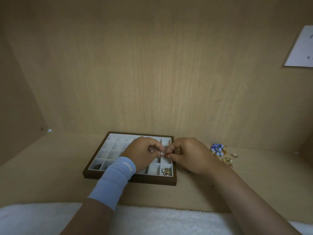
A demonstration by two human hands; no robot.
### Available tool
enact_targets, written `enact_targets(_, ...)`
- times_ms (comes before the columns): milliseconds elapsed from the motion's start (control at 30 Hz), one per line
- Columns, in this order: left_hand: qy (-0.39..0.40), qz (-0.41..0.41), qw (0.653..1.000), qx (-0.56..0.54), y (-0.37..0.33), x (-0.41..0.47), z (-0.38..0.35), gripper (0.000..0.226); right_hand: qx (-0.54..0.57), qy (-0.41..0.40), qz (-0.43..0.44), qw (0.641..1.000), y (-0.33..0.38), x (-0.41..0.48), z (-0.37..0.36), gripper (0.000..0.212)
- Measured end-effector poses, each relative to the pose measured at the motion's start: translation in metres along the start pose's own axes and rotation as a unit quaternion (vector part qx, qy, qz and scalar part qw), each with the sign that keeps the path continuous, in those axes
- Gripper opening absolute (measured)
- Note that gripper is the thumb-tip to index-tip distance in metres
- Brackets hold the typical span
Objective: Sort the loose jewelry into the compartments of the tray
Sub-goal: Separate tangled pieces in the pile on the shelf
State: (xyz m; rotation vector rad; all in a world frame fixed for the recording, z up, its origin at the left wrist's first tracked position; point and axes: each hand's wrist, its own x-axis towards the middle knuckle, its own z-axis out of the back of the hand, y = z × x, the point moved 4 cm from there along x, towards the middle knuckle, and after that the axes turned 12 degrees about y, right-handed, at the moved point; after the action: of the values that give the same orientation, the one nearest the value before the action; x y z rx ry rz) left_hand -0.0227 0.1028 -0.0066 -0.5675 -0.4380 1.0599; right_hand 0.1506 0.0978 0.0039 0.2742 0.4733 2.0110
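Both hands (144,150) (188,154) pinch small red piece (166,156) above tray (130,179).

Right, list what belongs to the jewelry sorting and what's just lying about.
Job: brown wooden tray with white compartments; small reddish-brown piece pinched between left hand and right hand; blue beaded jewelry; loose gold pieces; gold rings in near-right compartment.
Lying about: white paper sheet on the wall; white fluffy cloth.

Dim warm light, soft focus, wide-angle bending at edges.

A light-blue wristband (113,180) with a small white logo covers the left forearm; the right is bare.
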Motion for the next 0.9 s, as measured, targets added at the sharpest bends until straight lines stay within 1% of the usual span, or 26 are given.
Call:
enact_targets(67,-0.012,-0.003,0.999,0.05,0.003,0.001,0.001,0.015,-0.049,-0.004,0.005,0.999,0.002,0.001,-0.001,0.011)
enact_targets(100,-0.012,-0.005,0.998,0.064,0.004,0.001,0.001,0.013,-0.055,-0.005,0.008,0.998,0.001,0.001,-0.001,0.012)
enact_targets(167,-0.007,-0.002,0.997,0.082,0.005,0.0,0.0,0.004,-0.042,-0.015,0.014,0.999,-0.001,0.002,0.0,0.011)
enact_targets(200,-0.004,-0.002,0.996,0.09,0.003,0.0,-0.001,0.006,-0.03,-0.026,0.018,0.999,-0.002,0.003,0.002,0.01)
enact_targets(267,-0.005,-0.002,0.996,0.088,0.001,0.001,-0.004,0.016,-0.002,-0.048,0.029,0.998,-0.004,0.003,0.005,0.009)
enact_targets(400,-0.049,0.005,0.998,0.032,0.0,0.005,-0.007,0.009,0.035,-0.048,0.033,0.998,-0.004,0.001,0.009,0.008)
enact_targets(567,0.017,0.006,0.999,0.027,0.005,0.007,-0.013,0.013,0.021,-0.028,0.014,0.999,-0.01,-0.003,0.01,0.006)
enact_targets(733,0.017,0.016,0.999,0.026,0.012,0.004,-0.003,0.011,-0.033,-0.002,-0.009,0.999,-0.007,-0.005,0.012,0.008)
enact_targets(900,0.036,0.012,0.998,0.044,0.009,0.002,-0.003,0.012,-0.078,0.013,-0.003,0.997,0.008,-0.001,0.001,0.013)
